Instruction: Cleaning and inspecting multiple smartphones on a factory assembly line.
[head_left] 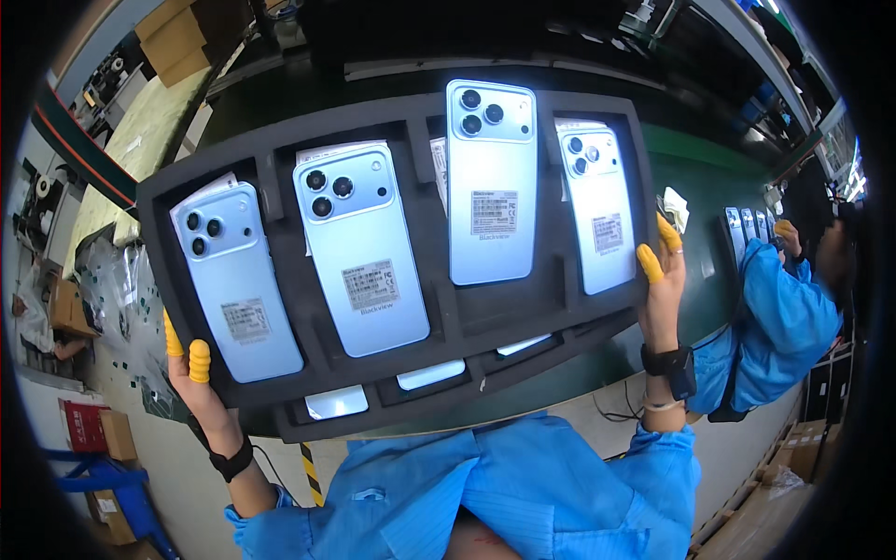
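A dark foam tray (504,313) with several light-blue smartphones is tilted in front of me. My left hand (198,385) grips its left end and my right hand (661,280) its right end, both with yellow finger cots. Camera sides face up and labels show on the backs. The leftmost phone (245,289), a second phone (366,257) and the rightmost phone (599,219) lie in compartments. Another phone (492,177) sits higher, overlapping the tray's far rim. White papers show under some phones. Below, a second foam tray (397,392) is mostly hidden; phone ends (338,401) peek out.
Underneath is a dark green work table (597,350). To the right, a co-worker in a blue smock (784,313) handles a row of phones (747,224). Clear plastic bags (112,299) lie at the left. Cardboard boxes (117,434) stand beyond them.
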A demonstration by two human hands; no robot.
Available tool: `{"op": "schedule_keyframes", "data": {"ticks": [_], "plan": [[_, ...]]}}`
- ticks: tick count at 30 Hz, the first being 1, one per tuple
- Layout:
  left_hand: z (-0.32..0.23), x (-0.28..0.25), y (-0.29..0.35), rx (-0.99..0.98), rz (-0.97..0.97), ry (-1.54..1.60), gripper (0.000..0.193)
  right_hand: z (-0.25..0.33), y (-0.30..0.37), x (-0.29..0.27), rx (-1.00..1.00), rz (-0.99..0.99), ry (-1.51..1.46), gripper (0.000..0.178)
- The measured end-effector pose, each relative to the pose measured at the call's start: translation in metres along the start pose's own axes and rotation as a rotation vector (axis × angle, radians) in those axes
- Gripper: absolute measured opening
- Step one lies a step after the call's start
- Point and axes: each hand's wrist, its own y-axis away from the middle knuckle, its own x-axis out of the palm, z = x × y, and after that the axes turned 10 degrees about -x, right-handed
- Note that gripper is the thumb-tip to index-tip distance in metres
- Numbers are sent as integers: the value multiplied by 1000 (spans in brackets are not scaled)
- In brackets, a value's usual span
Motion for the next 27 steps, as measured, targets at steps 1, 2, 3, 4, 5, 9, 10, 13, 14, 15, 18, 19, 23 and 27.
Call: {"op": "schedule_keyframes", "data": {"ticks": [1, 2, 3, 4, 5, 9, 10, 13, 14, 15, 18, 19, 23, 27], "plan": [[-4, 6, -5, -1, -3, 10, 42, 0, -3, 3, 29, -11, -17, 52], [-6, 11, -10, -2, -7, 21, 42, 1, -6, 7, 57, -21, -34, 53], [-9, 13, -13, -8, -10, 38, 42, 4, -10, 12, 57, -20, -39, 53], [-8, 9, -15, -4, -13, 36, 42, 8, -14, 17, 71, -34, -53, 52], [-4, 3, -17, 8, -11, 29, 42, 10, -15, 21, 87, -47, -67, 52], [5, -4, -18, 41, -27, 128, 44, -3, -19, 16, -136, -19, -90, 52], [7, -8, -17, 35, -2, 170, 47, -2, -21, 16, -133, -19, -87, 52], [11, -9, -24, 33, 6, 157, 44, 12, -30, 25, -201, -14, -84, 51], [11, -10, -24, 48, 0, 133, 41, 16, -30, 28, -197, -13, -85, 51], [10, -4, -23, 21, -37, 162, 40, 19, -30, 32, -149, -14, -40, 49], [-8, 12, -26, -155, -73, 182, 40, 30, -39, 47, -11, -15, 68, 44], [-9, 10, -31, -232, -64, 191, 37, 28, -47, 50, 38, 20, 79, 43], [-13, 17, -55, -541, -72, 443, 31, 3, -77, 46, -59, -8, 84, 37], [10, 1, -91, -644, 33, 457, 31, 36, -63, 54, -204, 119, 109, 38]]}}
